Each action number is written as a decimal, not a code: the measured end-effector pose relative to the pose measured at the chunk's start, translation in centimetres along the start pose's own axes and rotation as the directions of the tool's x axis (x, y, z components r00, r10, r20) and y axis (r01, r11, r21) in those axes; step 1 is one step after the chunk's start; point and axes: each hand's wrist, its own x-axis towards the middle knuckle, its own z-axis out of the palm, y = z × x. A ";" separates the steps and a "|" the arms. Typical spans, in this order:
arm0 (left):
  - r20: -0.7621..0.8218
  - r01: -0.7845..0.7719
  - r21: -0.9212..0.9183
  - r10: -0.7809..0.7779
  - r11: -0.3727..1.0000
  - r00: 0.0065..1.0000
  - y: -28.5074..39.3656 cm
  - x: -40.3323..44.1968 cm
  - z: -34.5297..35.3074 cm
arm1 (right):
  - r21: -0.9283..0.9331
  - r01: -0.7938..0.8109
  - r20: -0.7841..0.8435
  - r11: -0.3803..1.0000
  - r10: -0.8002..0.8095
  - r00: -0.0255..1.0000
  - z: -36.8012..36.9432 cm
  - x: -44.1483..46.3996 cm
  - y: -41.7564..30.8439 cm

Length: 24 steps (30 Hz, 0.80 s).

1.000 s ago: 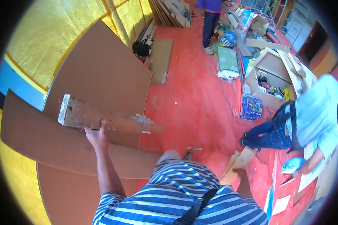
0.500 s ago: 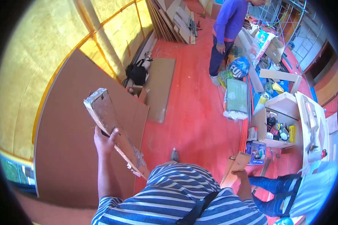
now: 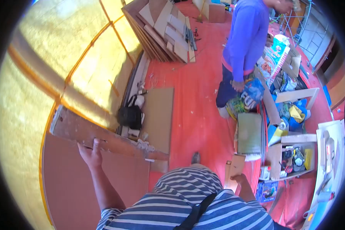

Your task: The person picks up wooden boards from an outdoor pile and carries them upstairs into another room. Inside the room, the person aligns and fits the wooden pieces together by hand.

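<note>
My left hand [image 3: 91, 155] is closed on the edge of a long, worn wooden plank [image 3: 103, 137]. Crusty white residue marks the plank, which slants across the top of a large brown panel [image 3: 96, 188]. At my right side, my right hand [image 3: 239, 180] grips short flat wooden boards [image 3: 235, 165], held upright close to my striped shirt; their lower ends are hidden. My fingers on that side are only partly visible.
A person in a purple top [image 3: 245, 38] stands ahead beside piled bags. To the right is an open wooden box [image 3: 274, 159] of tools. Sheets [image 3: 157, 27] lean at the back. A black bag [image 3: 130, 116] lies left, near a flat board [image 3: 161, 115] on the red floor [image 3: 197, 88].
My left hand has shifted left and the plank has swung from steep to nearly level. The view has moved, the person in purple appears nearer, and another person at lower right has left view.
</note>
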 end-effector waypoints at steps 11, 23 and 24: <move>-0.009 0.007 -0.196 -0.009 0.981 1.000 -12.5 27.2 32.5 | -0.106 0.073 -0.089 0.992 -0.083 0.993 7.0 28.7 -31.1; 0.293 -0.065 -0.272 0.147 0.960 0.945 -14.4 62.8 73.7 | 0.035 -0.020 -0.253 0.999 0.028 0.967 12.8 41.1 -62.7; 0.312 -0.079 -0.254 0.159 0.964 0.937 -14.4 65.0 76.7 | 0.127 0.015 -0.239 0.992 0.016 0.971 13.1 43.6 -63.6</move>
